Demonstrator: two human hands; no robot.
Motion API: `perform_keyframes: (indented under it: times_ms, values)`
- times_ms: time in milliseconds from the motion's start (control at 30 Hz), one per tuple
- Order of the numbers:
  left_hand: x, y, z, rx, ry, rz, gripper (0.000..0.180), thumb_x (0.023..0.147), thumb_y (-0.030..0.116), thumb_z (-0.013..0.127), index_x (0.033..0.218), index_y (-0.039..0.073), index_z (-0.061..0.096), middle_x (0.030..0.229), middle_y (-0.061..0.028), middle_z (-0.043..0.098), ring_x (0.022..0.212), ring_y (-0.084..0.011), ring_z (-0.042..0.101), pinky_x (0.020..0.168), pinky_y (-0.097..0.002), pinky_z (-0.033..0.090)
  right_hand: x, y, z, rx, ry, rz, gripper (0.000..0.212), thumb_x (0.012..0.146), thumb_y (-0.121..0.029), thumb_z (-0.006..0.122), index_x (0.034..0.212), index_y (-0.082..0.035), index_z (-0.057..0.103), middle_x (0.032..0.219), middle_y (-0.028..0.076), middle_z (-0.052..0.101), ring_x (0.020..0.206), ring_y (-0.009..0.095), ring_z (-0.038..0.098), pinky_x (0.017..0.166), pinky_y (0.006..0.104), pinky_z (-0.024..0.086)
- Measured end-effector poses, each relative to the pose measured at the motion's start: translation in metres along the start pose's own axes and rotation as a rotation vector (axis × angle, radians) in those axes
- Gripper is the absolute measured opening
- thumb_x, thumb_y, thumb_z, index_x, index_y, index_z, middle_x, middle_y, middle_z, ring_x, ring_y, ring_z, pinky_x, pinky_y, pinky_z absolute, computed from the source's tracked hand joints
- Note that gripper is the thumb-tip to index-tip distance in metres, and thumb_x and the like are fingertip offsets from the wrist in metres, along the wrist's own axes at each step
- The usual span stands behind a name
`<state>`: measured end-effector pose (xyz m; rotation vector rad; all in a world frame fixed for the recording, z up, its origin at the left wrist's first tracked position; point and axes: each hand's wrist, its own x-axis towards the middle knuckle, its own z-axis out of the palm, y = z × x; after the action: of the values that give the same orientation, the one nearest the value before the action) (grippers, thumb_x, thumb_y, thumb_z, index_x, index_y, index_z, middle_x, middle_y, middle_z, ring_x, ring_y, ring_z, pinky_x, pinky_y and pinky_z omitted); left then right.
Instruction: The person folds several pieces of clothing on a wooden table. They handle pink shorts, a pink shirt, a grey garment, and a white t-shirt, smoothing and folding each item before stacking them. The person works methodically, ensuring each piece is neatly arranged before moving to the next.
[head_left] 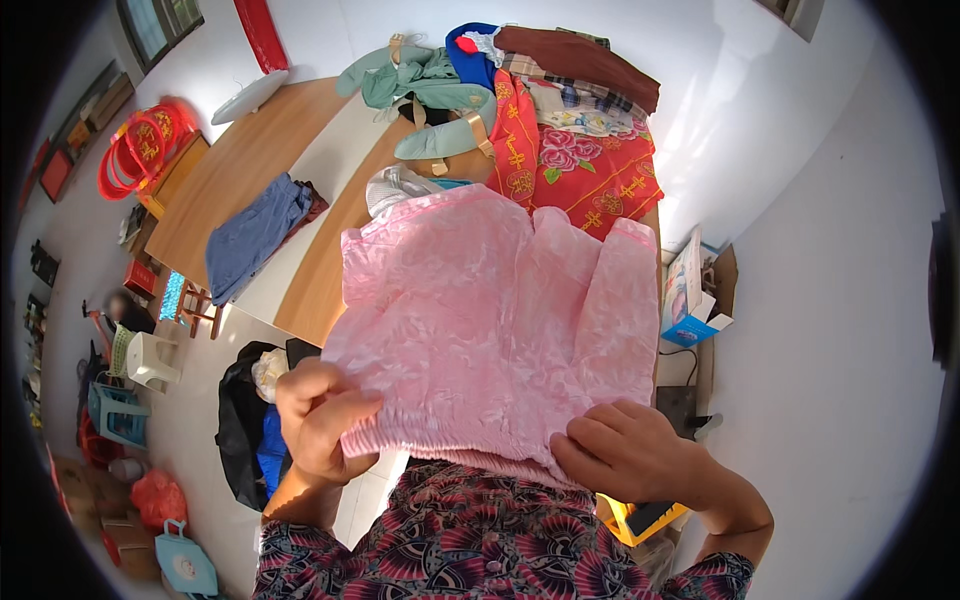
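Note:
A pink patterned garment (450,300) lies spread over the near end of the table, its gathered elastic edge toward me. My left hand (318,420) is closed on the left end of that edge, thumb on top. At the right end, the curled fingers of my right hand (625,447) pinch the same edge. The band sags slightly between my hands. Folds and a narrower flap show on the garment's right side; whether it is trousers or a top I cannot tell. A grey-white cloth (395,188) peeks out beneath its far left corner.
A folded blue garment (258,228) lies left on the wooden table (240,140). Green padded clothing (445,97), a red floral cloth (590,175) and a brown garment (585,60) are heaped at the far end. An open box (695,290) stands right; a black bag (240,425) is lower left.

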<state>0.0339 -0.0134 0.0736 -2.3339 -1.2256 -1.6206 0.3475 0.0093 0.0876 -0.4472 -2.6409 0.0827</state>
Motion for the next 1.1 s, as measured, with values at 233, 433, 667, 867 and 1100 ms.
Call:
perform_keyframes:
  times_ms: [233, 433, 667, 867, 1100]
  values:
    - [-0.058, 0.023, -0.046, -0.072, 0.295, 0.282, 0.014, 0.08, 0.031, 0.061, 0.092, 0.025, 0.065, 0.086, -0.0018, 0.044, 0.071, -0.029, 0.044, 0.065, -0.0449, 0.037, -0.004, -0.051, -0.035, -0.313, 0.268, 0.026, 0.027, 0.055, -0.013, 0.069, 0.082, -0.008, 0.073, 0.074, 0.002, 0.055, 0.062, 0.013, 0.054, 0.051, 0.0239, 0.042]
    - [-0.047, 0.027, -0.04, 0.071, 0.337, 0.281, 0.013, 0.084, 0.03, 0.059, 0.095, 0.026, 0.063, 0.09, 0.001, 0.044, 0.07, -0.0208, 0.05, 0.065, -0.0424, 0.042, 0.005, -0.05, -0.039, -0.193, 0.108, -0.008, 0.026, 0.059, -0.009, 0.07, 0.084, -0.006, 0.072, 0.071, 0.002, 0.055, 0.058, 0.013, 0.054, 0.047, 0.0223, 0.038]
    - [-0.049, 0.034, -0.056, -0.04, 0.249, 0.275, 0.016, 0.074, 0.024, 0.067, 0.088, 0.019, 0.061, 0.083, -0.0062, 0.045, 0.076, -0.0293, 0.048, 0.073, -0.0491, 0.041, 0.004, -0.051, -0.046, 0.001, -0.003, -0.069, 0.027, 0.065, -0.008, 0.075, 0.091, -0.003, 0.071, 0.062, 0.001, 0.052, 0.051, 0.012, 0.052, 0.041, 0.0216, 0.034]
    - [0.034, 0.016, -0.04, 0.186, 0.253, 0.154, 0.021, 0.077, 0.02, 0.074, 0.09, 0.007, 0.063, 0.091, -0.0094, 0.052, 0.079, -0.023, 0.058, 0.07, -0.0357, 0.051, 0.018, -0.031, -0.057, 0.136, 0.226, 0.028, 0.048, 0.066, -0.007, 0.074, 0.114, -0.009, 0.073, 0.061, -0.003, 0.044, 0.051, 0.009, 0.048, 0.041, 0.0246, 0.033]
    - [0.169, -0.058, -0.052, -0.17, 0.392, 0.241, 0.016, 0.091, -0.001, 0.064, 0.107, 0.0, 0.067, 0.104, -0.0057, 0.064, 0.095, -0.0143, 0.06, 0.087, -0.0264, 0.046, 0.115, 0.016, -0.116, 0.352, 0.243, -0.041, 0.055, 0.079, -0.001, 0.063, 0.133, 0.006, 0.054, 0.119, 0.017, 0.064, 0.106, 0.02, 0.062, 0.092, 0.0303, 0.046]
